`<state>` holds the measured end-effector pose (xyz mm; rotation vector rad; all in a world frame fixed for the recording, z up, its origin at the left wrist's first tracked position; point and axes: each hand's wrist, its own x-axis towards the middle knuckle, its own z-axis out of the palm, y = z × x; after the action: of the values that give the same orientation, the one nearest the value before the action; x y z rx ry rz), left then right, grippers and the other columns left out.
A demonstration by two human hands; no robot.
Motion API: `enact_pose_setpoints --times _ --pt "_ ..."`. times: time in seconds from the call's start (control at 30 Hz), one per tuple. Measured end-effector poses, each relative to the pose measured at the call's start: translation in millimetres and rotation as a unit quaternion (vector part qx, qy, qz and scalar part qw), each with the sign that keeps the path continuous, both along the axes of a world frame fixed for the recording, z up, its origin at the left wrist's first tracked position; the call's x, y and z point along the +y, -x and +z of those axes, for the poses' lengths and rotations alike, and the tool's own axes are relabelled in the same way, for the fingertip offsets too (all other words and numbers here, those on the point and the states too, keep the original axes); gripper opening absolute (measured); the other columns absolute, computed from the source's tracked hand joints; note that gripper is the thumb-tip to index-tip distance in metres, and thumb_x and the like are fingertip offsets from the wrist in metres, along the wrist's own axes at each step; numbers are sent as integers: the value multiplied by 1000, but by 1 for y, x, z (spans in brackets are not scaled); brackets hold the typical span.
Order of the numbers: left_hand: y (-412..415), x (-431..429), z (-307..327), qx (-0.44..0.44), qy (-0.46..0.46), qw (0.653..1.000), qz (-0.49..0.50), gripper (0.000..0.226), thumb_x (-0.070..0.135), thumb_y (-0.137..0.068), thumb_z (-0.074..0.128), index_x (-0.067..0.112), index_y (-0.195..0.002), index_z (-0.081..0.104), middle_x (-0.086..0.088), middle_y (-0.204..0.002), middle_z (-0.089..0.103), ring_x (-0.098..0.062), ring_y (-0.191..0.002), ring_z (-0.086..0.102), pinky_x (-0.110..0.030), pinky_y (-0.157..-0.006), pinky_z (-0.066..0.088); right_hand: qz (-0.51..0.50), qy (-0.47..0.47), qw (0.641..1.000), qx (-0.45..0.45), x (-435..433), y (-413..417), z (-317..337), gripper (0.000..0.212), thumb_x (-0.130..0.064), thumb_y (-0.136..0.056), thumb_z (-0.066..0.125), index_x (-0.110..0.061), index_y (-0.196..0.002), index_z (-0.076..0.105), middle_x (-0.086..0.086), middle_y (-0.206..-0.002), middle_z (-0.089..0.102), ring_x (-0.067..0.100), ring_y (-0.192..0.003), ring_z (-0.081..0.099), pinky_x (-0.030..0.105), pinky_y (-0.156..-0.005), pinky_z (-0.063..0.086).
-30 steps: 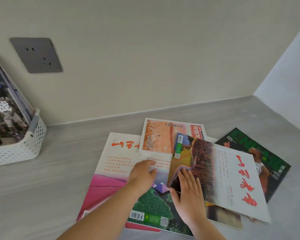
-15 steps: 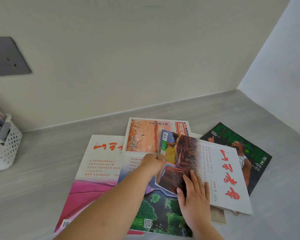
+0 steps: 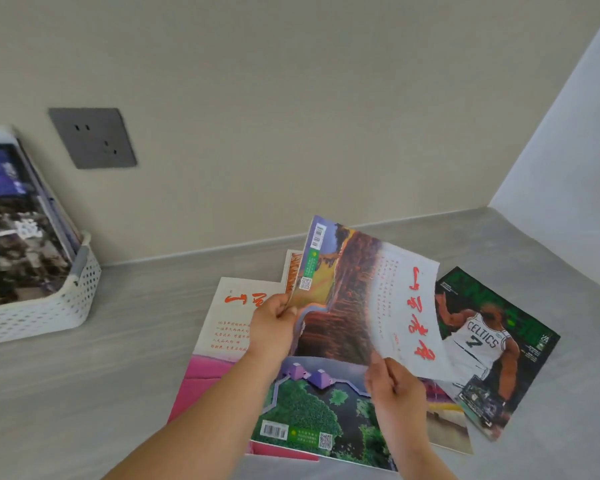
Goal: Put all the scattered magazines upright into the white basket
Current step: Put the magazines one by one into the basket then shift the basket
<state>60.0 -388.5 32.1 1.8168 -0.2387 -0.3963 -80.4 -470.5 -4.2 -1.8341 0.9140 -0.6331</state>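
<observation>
The right hand [image 3: 394,388] pinches the near edge of a white-and-rust glossy magazine with red brush lettering [image 3: 368,299], fingers closed on the paper. The left hand [image 3: 272,325] is clamped on the same magazine's left edge, thumb over the cover, so the magazine is lifted and tilted between both hands. Under the hands lie a green landscape magazine with purple rooftops [image 3: 312,414] and a pink-and-white magazine [image 3: 219,344] just left of the left hand. Beyond the right hand, to its right, lies a dark green basketball magazine [image 3: 492,344]. Behind the left hand an orange-covered magazine [image 3: 293,271] peeks out. Well to the left of the left hand, on the grey wood-grain counter [image 3: 136,341], stands the white perforated plastic basket [image 3: 49,313] with magazines upright in it.
</observation>
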Motion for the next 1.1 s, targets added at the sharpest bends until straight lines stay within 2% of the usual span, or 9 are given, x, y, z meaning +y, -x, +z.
enact_pose_setpoints --times 0.13,0.23,0.43,0.53,0.63,0.73,0.83,0.93,1.1 --pt "-8 39 2 46 88 993 58 31 -10 -85 42 15 -74 58 -9 -86 61 -10 -60 54 -9 -48 41 -29 -314 942 -116 26 -29 15 29 -36 -74 68 -7 -73 62 14 -68 66 14 -46 57 21 -46 49" --pt "-8 78 10 100 153 980 82 37 -12 -86 41 18 -67 52 -2 -60 63 -4 -43 56 -11 -37 42 -27 -418 893 -166 40 -50 29 22 -18 -92 45 -13 -114 41 5 -84 61 20 -70 60 26 -56 54" --pt "-18 161 20 135 178 974 38 34 -15 -84 40 18 -79 47 2 -82 61 -13 -66 56 -20 -47 49 2 -388 899 -201 81 -88 53 31 10 -88 38 -16 -97 52 -8 -77 65 2 -49 65 14 -39 50" --pt "-37 201 27 128 199 970 61 34 -15 -83 43 17 -90 47 4 -87 60 -10 -72 58 -19 -51 50 42 -379 900 -210 110 -114 62 33 10 -87 41 -19 -92 54 -16 -65 70 2 -55 66 18 -42 52" --pt "-63 238 35 126 255 951 118 38 -9 -84 48 16 -113 46 -1 -87 63 -7 -60 66 -19 -48 53 84 -369 902 -207 135 -136 78 29 7 -87 42 -17 -93 55 -11 -80 67 12 -76 60 27 -56 49" --pt "-99 283 49 115 284 934 186 33 -6 -85 47 13 -112 46 -4 -80 59 -10 -55 65 -18 -45 52 140 -341 906 -207 159 -159 90 35 7 -87 42 -24 -81 59 -18 -63 72 12 -73 61 25 -54 47" --pt "-135 330 61 59 215 951 215 37 -8 -83 49 15 -112 47 0 -73 59 -14 -66 53 -25 -54 42 186 -301 914 -198 185 -189 103 41 9 -86 42 -22 -74 66 -16 -64 72 3 -60 67 17 -47 51" --pt "-165 366 70 -31 70 986 147 29 -11 -80 53 9 -100 61 14 -50 64 -19 -71 53 -22 -61 39 210 -264 921 -195 214 -224 116 31 9 -86 42 -12 -91 64 -1 -88 67 13 -76 66 24 -68 54" --pt "-208 398 82 -124 -27 963 237 24 -14 -77 53 -9 -99 60 -19 -86 68 -26 -78 58 -28 -72 39 255 -165 930 -207 263 -285 150 31 10 -85 43 -10 -104 57 -1 -97 60 14 -78 59 13 -62 52"
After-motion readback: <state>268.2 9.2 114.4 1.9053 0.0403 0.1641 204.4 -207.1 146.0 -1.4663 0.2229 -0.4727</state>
